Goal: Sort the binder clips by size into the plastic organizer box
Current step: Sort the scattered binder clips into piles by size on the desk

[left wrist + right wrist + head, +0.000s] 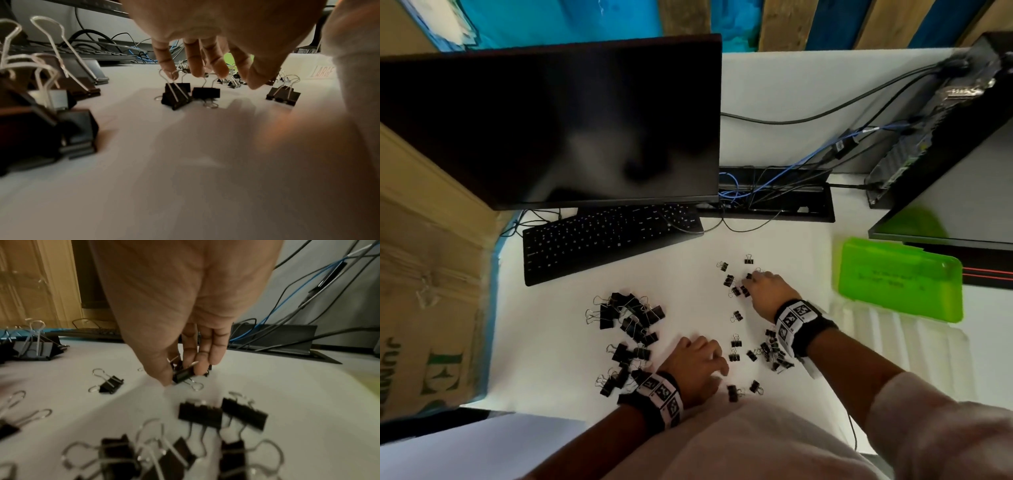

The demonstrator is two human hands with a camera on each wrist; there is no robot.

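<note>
Black binder clips lie scattered on the white desk (571, 370). A pile of large clips (626, 318) sits at the left, and small clips (774, 353) lie in a cluster at the right. My right hand (751, 279) reaches into a farther group and pinches a small clip (183, 374) between thumb and fingers, just above the desk. Near the front edge, my left hand (722, 370) holds nothing. Its fingers (197, 68) hang spread over two small clips (179, 95). The organizer box (900, 342) lies at the right, its green lid (900, 277) open.
A black keyboard (606, 236) and a dark monitor (551, 120) stand behind the clips. Cables (774, 192) run along the back to a computer tower (945, 120). A cardboard box (424, 291) borders the desk's left side. A "LARGE" label (322, 72) marks the organizer.
</note>
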